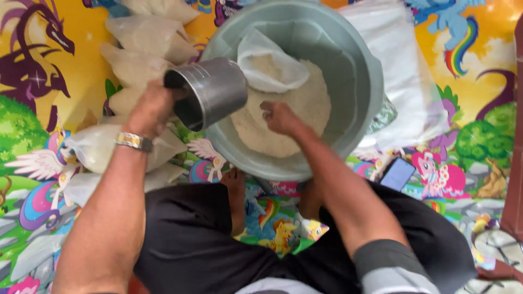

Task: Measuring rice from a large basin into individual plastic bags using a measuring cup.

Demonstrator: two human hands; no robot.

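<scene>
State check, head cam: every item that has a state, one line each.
metal cup: tipped on its side, held by left hand
clear bag: mouth open, in the basin
right hand: at the bag, on the rice
grey basin: upright, partly full of rice
filled bags: lying piled on mat
phone: flat on mat, screen dark

It looked like a home floor — a bright children's play mat (479, 49) printed with cartoon ponies and dragons lay underfoot, a grey plastic basin (359, 71) of grain and filled plastic bags (136, 60) set directly on it.
</scene>
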